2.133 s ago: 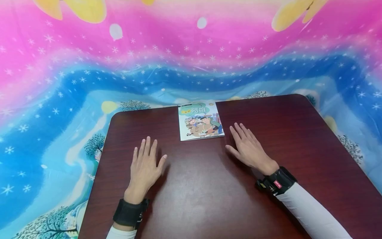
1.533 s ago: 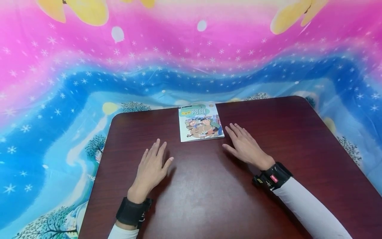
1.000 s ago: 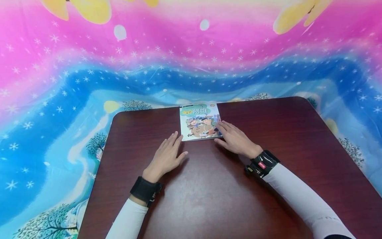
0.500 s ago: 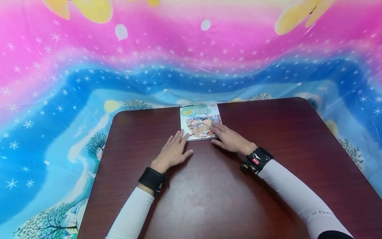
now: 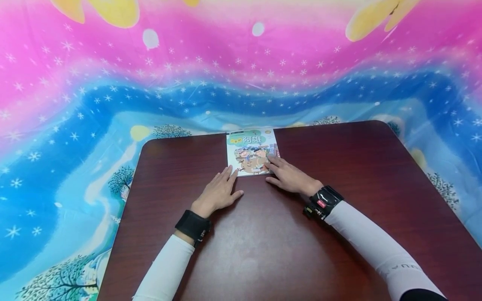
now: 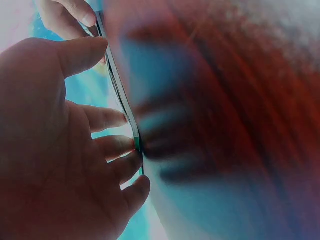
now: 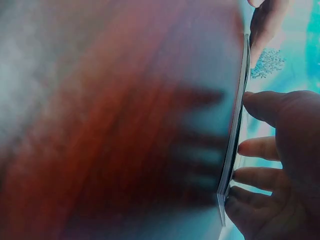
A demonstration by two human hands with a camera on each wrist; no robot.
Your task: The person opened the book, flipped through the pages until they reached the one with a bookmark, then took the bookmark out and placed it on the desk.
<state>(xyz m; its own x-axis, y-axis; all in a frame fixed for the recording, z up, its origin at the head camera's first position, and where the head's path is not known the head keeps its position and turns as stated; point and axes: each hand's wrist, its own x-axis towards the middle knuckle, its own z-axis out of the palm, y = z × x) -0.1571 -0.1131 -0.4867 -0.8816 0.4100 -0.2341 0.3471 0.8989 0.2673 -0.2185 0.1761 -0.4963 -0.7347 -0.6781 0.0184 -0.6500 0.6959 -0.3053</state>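
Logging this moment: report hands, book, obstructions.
Left hand at near left corner of book. Right hand over its near right part. Book closed, on table. No obstruction seen.

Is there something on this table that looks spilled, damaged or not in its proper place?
Nothing looks spilled or damaged. Only the thin rectangular book with a colourful illustrated cover stands out a little: it lies right at the far edge of the dark reddish-brown table, and I cannot tell whether it overhangs.
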